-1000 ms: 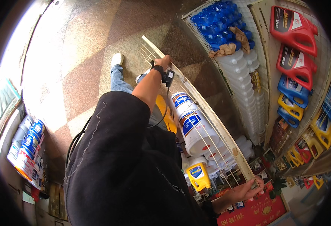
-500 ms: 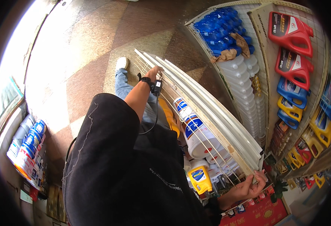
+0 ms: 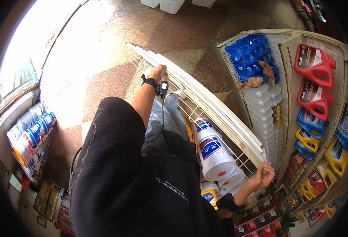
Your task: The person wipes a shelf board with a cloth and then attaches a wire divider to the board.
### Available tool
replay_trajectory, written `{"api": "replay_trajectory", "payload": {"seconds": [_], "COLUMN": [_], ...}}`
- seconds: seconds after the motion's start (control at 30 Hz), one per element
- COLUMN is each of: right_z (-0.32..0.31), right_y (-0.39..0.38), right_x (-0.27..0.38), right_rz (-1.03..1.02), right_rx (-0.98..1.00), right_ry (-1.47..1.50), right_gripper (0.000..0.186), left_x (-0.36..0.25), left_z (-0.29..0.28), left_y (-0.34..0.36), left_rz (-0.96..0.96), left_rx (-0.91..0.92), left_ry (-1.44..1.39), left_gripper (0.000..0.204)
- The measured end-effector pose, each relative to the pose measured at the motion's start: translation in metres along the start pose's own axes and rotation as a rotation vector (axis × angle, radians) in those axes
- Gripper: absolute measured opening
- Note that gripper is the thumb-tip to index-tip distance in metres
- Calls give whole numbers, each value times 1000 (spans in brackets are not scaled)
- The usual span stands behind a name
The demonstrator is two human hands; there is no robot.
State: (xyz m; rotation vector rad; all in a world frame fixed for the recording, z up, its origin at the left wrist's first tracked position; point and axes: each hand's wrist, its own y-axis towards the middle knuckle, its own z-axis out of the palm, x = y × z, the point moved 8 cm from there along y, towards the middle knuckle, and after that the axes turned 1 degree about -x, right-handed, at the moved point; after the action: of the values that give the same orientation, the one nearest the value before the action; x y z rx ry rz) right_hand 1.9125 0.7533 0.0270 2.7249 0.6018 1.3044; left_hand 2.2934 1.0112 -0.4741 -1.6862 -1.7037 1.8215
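A stack of long, cream-white shelf panels [image 3: 217,114], with a wire grid along the near side, slants in front of me from upper left to lower right. My left hand [image 3: 157,74] is closed over its edge toward the far left end. At the near right end, the fingers of my right hand [image 3: 261,178] are curled on the stack's corner. I wear a black wrist strap with a small black cabled box [image 3: 163,89] on my left wrist. White buckets [image 3: 214,156] with blue labels stand beneath the grid, partly covered by its wires.
At right, a wire display rack [image 3: 286,71] holds blue bottles [image 3: 249,57], clear containers [image 3: 261,106] and red jugs [image 3: 315,65]. More buckets [image 3: 35,130] stand at far left. White containers [image 3: 172,5] sit on the tiled floor [image 3: 114,75]. A yellow jug [image 3: 209,197] is beside my right forearm.
My view has turned, and the rack appears lower and farther right. The panel stack has swung a little left with both hands still on it. My legs have shifted beneath it.
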Motion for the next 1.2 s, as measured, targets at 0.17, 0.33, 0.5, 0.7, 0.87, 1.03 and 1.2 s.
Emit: {"api": "replay_trajectory", "payload": {"seconds": [0.17, 0.33, 0.5, 0.7, 0.87, 1.03, 1.2], "right_z": [36, 61, 59, 63, 39, 32, 24], "right_y": [6, 24, 50, 73, 71, 60, 18], "right_x": [-44, -88, -140, -257, -364, -497, -613], "right_rz": [88, 165, 228, 351, 432, 635, 908], "right_rx": [47, 70, 111, 175, 76, -36, -149], "right_ry": [71, 60, -115, -103, -187, -199, -245], "right_gripper": [15, 17, 22, 22, 27, 24, 26], "left_x": [19, 50, 42, 92, 33, 3, 3], "left_z": [-19, -19, 13, 70, 116, 155, 193], "left_y": [4, 26, 35, 70, 61, 40, 25], "left_rz": [-210, -187, -194, -460, -741, -656, -783], "left_rx": [-93, -151, -212, -189, -535, -635, -573], "left_ry": [-471, -503, 23, 101, 120, 147, 118], "left_gripper": [22, 27, 55, 99, 92, 68, 104]}}
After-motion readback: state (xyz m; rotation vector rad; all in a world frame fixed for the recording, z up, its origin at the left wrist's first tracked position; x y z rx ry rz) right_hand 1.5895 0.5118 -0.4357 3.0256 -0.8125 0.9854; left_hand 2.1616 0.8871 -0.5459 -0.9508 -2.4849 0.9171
